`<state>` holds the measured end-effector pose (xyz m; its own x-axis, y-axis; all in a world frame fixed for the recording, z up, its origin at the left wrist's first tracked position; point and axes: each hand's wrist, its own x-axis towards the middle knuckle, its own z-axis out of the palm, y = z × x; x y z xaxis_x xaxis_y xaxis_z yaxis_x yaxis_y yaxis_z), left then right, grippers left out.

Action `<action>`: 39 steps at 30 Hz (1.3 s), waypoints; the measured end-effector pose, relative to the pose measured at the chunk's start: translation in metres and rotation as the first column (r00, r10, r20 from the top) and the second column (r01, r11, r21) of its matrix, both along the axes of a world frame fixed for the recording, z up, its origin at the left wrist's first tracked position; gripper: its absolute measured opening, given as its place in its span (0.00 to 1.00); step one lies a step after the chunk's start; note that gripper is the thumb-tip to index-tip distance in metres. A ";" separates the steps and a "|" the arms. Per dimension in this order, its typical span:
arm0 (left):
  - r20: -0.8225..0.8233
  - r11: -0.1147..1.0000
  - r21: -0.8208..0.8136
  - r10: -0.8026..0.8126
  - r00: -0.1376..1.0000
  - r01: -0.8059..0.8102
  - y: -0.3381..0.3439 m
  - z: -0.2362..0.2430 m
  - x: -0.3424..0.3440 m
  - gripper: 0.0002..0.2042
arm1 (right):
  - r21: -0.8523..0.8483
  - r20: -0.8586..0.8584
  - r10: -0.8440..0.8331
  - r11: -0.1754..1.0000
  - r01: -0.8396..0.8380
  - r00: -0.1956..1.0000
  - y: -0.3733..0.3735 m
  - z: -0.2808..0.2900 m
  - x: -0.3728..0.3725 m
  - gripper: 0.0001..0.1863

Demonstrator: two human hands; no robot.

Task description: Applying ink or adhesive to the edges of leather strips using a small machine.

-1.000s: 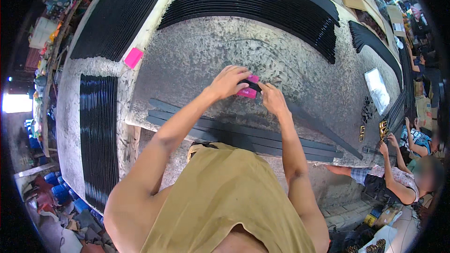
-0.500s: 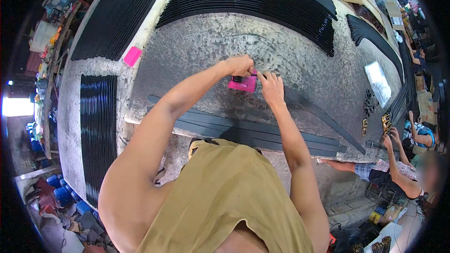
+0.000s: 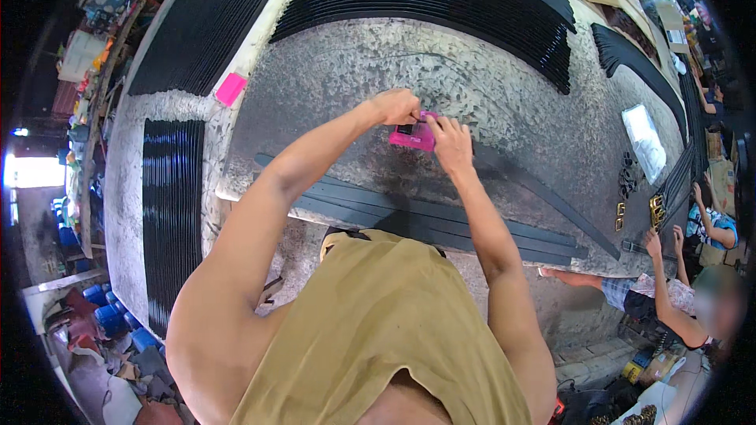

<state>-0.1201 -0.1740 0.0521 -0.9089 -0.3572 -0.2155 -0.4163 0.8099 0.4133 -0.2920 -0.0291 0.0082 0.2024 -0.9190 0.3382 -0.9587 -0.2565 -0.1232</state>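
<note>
Hands (image 3: 396, 106) at block (image 3: 412, 140), bare tabletop (image 3: 370, 63) beyond

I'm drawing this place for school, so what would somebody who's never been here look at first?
Probably the bright pink object in the middle of the grey, blotchy table, with the left hand and right hand at it. Next might come the shiny black strips, laid in a big curved band across the far side. A second pink piece, over on the left, stands out too.
</note>
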 end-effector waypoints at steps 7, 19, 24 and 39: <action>-0.099 0.998 -0.055 0.012 0.995 -0.018 0.017 -0.010 -0.016 0.07 | 0.035 -0.022 -0.003 0.999 0.004 1.000 0.014 -0.004 -0.016 0.25; 0.253 0.908 -0.409 0.214 0.943 -0.096 -0.013 0.007 0.143 0.05 | -0.076 -0.059 0.043 0.996 -0.047 0.997 -0.007 -0.015 0.034 0.28; -0.297 0.869 -0.422 0.138 0.945 -0.260 0.031 -0.028 0.087 0.10 | -0.032 0.014 0.049 0.998 -0.048 0.999 -0.002 -0.004 0.040 0.32; -0.120 0.842 -0.365 0.382 0.916 -0.398 0.020 -0.015 0.189 0.13 | -0.040 -0.050 0.029 0.999 -0.031 0.998 0.003 -0.014 0.023 0.37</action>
